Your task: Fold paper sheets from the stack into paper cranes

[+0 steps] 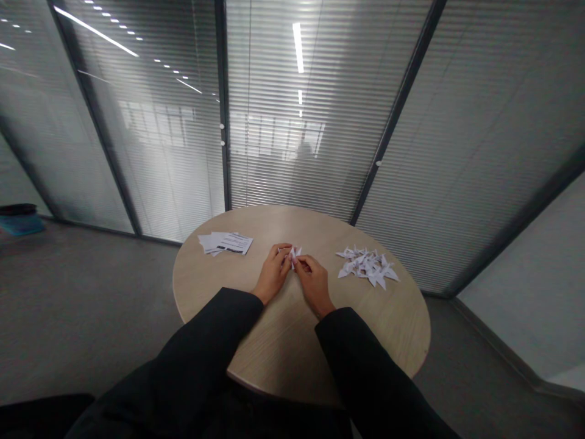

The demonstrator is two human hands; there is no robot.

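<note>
Between my fingertips, over the middle of the round table, is a small folded white paper piece (295, 250) with pointed ends. My left hand (275, 268) pinches it from the left, fingers closed. From the right, my right hand (312, 279) grips it between thumb and fingers. The fingers partly cover the paper, so its full shape is hidden. To the right lies a heap of folded white paper cranes (368, 266). Off to the left rests a loose stack of flat paper sheets (225, 242), some with printed text.
The light wooden table (283, 344) has a rounded edge close to my body. Behind it stands a glass partition with blinds (292, 164). A blue bin (21, 221) sits on the grey floor at far left.
</note>
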